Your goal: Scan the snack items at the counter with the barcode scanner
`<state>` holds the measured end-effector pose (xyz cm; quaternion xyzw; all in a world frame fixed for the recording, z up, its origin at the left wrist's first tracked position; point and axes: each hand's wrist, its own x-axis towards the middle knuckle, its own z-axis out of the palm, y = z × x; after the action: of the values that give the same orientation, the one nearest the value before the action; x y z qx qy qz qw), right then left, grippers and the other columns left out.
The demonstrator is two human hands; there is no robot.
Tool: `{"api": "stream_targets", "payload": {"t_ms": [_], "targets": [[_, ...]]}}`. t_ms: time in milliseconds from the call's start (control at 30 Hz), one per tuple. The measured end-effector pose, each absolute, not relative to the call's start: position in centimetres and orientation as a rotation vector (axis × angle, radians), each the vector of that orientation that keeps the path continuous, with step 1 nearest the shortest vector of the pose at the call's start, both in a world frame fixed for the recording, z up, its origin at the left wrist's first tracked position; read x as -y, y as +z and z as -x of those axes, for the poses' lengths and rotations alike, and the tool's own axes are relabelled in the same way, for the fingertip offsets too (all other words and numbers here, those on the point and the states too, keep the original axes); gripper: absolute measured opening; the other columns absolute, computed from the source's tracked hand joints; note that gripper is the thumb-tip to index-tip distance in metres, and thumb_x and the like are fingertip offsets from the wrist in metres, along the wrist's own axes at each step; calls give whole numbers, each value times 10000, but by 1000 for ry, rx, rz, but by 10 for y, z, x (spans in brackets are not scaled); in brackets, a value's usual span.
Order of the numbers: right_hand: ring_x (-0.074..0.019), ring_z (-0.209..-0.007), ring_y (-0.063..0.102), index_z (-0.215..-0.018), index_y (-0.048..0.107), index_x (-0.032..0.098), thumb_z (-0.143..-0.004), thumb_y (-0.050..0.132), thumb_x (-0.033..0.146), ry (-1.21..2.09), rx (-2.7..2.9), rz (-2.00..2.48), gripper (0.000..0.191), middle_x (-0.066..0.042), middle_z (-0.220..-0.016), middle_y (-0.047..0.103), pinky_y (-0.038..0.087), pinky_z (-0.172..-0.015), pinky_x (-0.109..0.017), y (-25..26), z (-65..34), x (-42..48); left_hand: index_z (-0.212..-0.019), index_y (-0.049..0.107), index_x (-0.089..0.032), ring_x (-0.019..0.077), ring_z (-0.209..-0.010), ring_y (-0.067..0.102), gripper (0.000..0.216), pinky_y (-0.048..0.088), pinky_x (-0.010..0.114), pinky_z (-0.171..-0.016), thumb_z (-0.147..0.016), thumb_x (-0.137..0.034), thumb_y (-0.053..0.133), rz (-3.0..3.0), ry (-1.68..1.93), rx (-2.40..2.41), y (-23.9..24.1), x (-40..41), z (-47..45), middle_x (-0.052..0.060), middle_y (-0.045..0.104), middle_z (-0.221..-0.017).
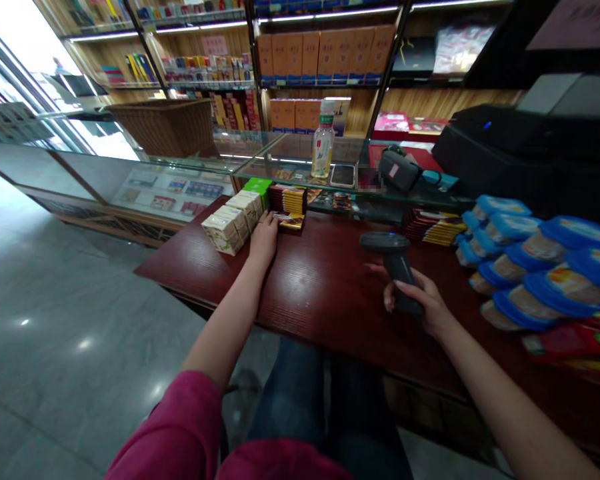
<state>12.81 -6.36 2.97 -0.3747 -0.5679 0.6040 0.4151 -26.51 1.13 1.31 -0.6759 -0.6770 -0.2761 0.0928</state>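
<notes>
My right hand [420, 297] is wrapped around the handle of a black barcode scanner [387, 243], held over the dark red wooden counter [320, 280]. My left hand [265, 237] lies at the far left of the counter, fingers stretched forward. Beside it on the left runs a row of small pale boxes [225, 229], with a green pack [258, 189] behind them. Close to its fingertips on the right is a stack of flat brown-and-gold packets [287, 200]. One such packet [291, 221] lies in front of the stack, near the fingers; whether they touch it is unclear.
At right stand stacked blue-lidded tubs [550, 280], red packages [570, 340] and another packet stack [435, 227]. A glass showcase behind bears a drink bottle [323, 147], a phone [343, 176] and a dark pouch [399, 168]. A wicker basket [165, 127] sits farther left.
</notes>
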Motion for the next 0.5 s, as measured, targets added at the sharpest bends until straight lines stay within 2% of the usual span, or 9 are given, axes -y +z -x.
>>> {"api": "stream_targets", "payload": {"t_ms": [67, 233, 367, 500], "targets": [[-213, -553, 652, -1309, 667, 144, -869, 780, 438, 1527, 1418, 939, 541, -56, -694, 730, 521, -529, -335, 30, -129, 63, -1470, 620, -118, 266, -1552, 458, 526, 437, 428, -1251, -1004, -20, 399, 2032, -743, 1954, 15, -6, 257, 167, 559, -1596], [-217, -569, 657, -1352, 663, 139, -891, 757, 425, 1575, 1415, 949, 550, -68, -722, 742, 526, -550, -341, 28, -131, 62, -1500, 600, -175, 290, -1474, 543, 480, 467, 442, -1207, -1040, -167, 465, 2095, -565, 1938, 18, 7, 241, 132, 610, -1554], [-212, -577, 650, -1333, 686, 155, -907, 740, 395, 1563, 1381, 973, 492, -56, -713, 731, 522, -558, -335, 27, -132, 62, -1535, 554, -144, 313, -1505, 507, 530, 443, 479, -1221, -1009, -164, 497, 2066, -517, 2029, 16, 7, 242, 168, 569, -1587], [-226, -571, 656, -1319, 696, 175, -876, 776, 410, 1585, 1377, 977, 508, -69, -738, 749, 529, -540, -351, 28, -131, 61, -1545, 537, -129, 330, -1538, 467, 565, 411, 522, -1247, -981, -141, 512, 2082, -618, 2045, 9, -1, 247, 197, 530, -1614]]}}
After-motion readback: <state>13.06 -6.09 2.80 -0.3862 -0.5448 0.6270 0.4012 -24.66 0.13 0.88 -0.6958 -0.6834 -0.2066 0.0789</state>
